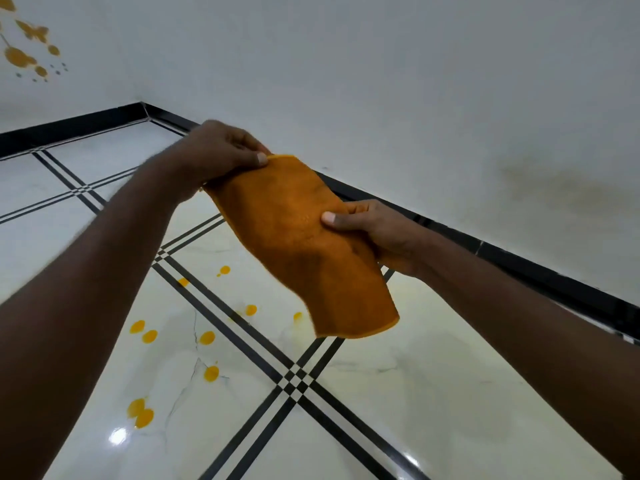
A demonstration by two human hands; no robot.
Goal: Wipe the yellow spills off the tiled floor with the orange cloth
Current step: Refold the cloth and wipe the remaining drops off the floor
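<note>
The orange cloth (298, 244) hangs spread in the air above the floor. My left hand (221, 154) pinches its top corner between thumb and fingers. My right hand (374, 230) grips its right edge, thumb on the front face. Below, several yellow spills (143, 330) dot the glossy white tiled floor (398, 393); the biggest blob (140, 412) lies near the bottom left, and smaller drops (224, 270) sit beside the black stripe lines. The cloth's lower edge partly hides one drop (297, 317).
A black skirting (519, 261) runs along the base of the white wall (381, 81) and meets a corner at the upper left. Orange flower and butterfly decals (24, 53) mark the left wall. Black double lines (294, 379) cross the tiles.
</note>
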